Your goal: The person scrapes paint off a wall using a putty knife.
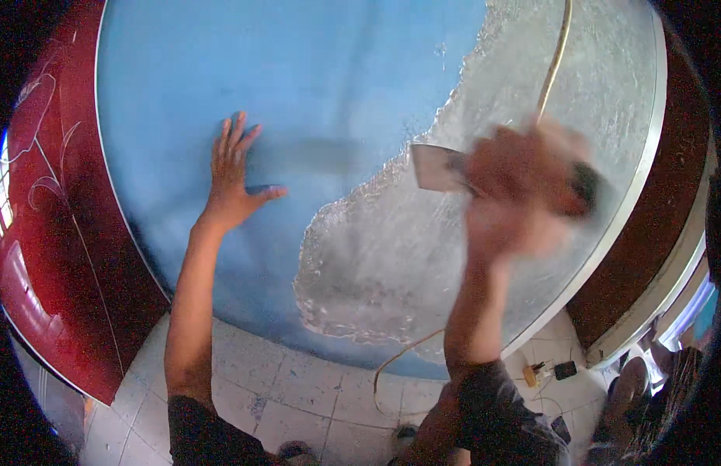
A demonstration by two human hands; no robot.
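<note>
A large panel stands in front of me, part of it coated in blue paint [298, 70] and part bare grey metal [384, 264], with a ragged edge between the two. My left hand [235, 175] rests on the blue part, fingers spread. My right hand [516, 175], blurred by motion, is closed round the handle of a scraper [437, 167]. Its flat blade points left, at the ragged paint border. The dark end of the handle [587, 186] sticks out behind the hand. Whether the blade touches the surface, I cannot tell.
A pale cable [559, 58] hangs over the grey part and loops onto the tiled floor [298, 388]. Left of the panel stands a glossy red surface [73, 210]. At the lower right, small objects including a black block [565, 370] lie on the tiles near another person's legs [628, 392].
</note>
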